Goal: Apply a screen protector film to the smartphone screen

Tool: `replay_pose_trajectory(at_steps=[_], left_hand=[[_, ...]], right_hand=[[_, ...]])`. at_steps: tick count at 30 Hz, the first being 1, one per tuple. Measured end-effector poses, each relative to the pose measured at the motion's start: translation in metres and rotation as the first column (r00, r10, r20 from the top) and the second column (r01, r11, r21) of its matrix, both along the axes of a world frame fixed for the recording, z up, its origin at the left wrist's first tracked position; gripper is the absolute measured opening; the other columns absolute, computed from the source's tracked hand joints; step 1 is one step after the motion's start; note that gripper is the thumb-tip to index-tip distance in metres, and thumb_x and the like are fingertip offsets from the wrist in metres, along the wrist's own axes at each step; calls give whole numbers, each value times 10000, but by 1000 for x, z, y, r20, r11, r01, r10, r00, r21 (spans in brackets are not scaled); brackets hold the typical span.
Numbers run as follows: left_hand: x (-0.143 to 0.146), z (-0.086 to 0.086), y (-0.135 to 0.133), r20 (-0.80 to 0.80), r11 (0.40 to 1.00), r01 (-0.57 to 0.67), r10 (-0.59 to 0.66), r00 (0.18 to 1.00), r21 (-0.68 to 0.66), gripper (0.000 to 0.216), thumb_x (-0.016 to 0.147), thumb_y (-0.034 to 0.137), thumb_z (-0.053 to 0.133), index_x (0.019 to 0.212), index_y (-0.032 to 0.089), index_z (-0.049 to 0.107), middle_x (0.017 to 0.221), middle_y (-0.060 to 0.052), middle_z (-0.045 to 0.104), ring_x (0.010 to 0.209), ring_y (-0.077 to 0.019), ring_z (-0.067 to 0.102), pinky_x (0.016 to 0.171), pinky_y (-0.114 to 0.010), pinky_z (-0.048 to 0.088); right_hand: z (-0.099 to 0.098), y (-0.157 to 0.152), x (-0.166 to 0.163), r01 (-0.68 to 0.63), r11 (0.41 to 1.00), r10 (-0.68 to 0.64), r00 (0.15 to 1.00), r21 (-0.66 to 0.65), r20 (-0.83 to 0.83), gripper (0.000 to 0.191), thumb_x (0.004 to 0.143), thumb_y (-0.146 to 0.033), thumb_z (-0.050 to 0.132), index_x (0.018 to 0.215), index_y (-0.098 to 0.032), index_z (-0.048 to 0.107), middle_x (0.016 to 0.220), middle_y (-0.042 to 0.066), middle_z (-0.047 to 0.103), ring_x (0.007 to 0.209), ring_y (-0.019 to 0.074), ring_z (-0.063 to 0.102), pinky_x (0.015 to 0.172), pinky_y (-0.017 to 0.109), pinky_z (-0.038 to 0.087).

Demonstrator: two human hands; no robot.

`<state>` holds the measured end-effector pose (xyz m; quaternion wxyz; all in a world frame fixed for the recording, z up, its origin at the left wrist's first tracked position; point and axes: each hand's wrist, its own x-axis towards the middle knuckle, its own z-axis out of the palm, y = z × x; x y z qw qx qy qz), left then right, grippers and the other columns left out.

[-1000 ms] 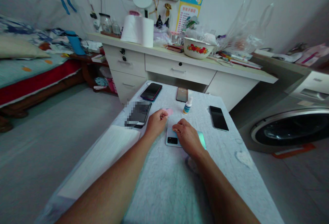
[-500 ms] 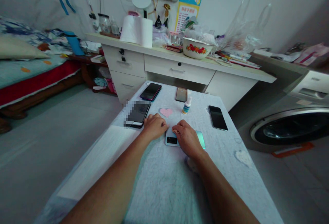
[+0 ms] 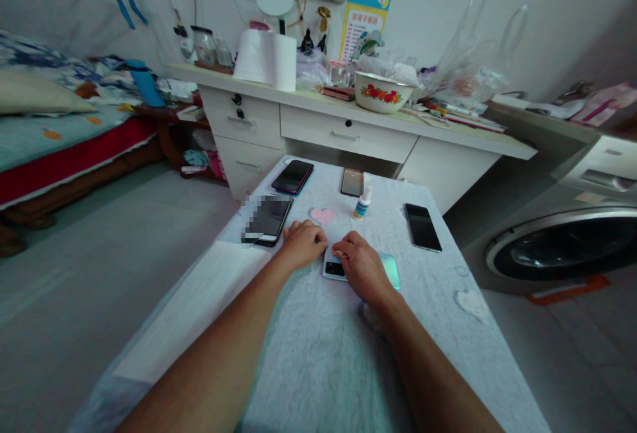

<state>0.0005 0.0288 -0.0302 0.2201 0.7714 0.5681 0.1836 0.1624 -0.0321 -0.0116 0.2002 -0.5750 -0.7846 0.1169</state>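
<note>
A pale blue-green smartphone (image 3: pixel 391 270) lies back side up on the table, its black camera block (image 3: pixel 335 268) at the left end. My right hand (image 3: pixel 362 262) is over its middle, with closed fingers pressing a small tan piece (image 3: pixel 339 254) onto the back; its material is too small to tell. At the phone's upper left corner, my left hand (image 3: pixel 304 245) has its fingers curled against the edge. Beyond the hands stands a small white spray bottle (image 3: pixel 362 205) with a blue and yellow label.
On the cloth-covered table (image 3: pixel 318 367) lie a dark phone (image 3: pixel 293 176) at far left, a partly pixelated phone (image 3: pixel 271 219) nearer, a brownish phone case (image 3: pixel 352 182) and a black phone (image 3: pixel 423 227) at right. A white desk (image 3: pixel 318 131) stands behind, a washing machine (image 3: pixel 557 227) at right.
The whole view has shifted very slightly. Both hands keep nearly the same place and grip at the smartphone.
</note>
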Motion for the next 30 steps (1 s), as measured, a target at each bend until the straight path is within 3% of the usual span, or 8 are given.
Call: replay_pose_trajectory(at_steps=[10,18,25,30], left_hand=[[0,-5,3,33,997,41,-43,999,62,142,772,300,575,760,244,705,963,-33,684,999,-261,541,850,-379,361],[0,-3,2,42,997,40,-43,998,59,124,765,281,591,766,244,710,960,-26,688,999,-249,543,862,-365,368],[0,-2,2,28,997,49,-50,998,54,140,782,293,578,769,243,708,972,-28,683,1006,-258,541,863,-377,366],[0,-4,3,20,997,54,-56,998,53,149,790,301,568,779,241,703,990,-30,686,1011,-264,540,853,-382,365]], right_hand=[[3,-4,-1,-156,987,152,984,-38,-89,237,881,-89,498,937,-182,708,927,39,570,817,126,555,766,239,424],[5,-4,-1,-173,984,171,984,-47,-52,249,875,-95,487,933,-197,707,941,33,569,836,124,555,782,238,417],[9,-2,13,-94,994,95,995,-52,13,202,837,-111,505,828,-164,699,858,33,550,752,119,534,715,231,396],[5,-2,9,-141,990,140,990,-27,-34,218,847,-92,500,877,-172,700,892,31,552,792,118,540,750,231,403]])
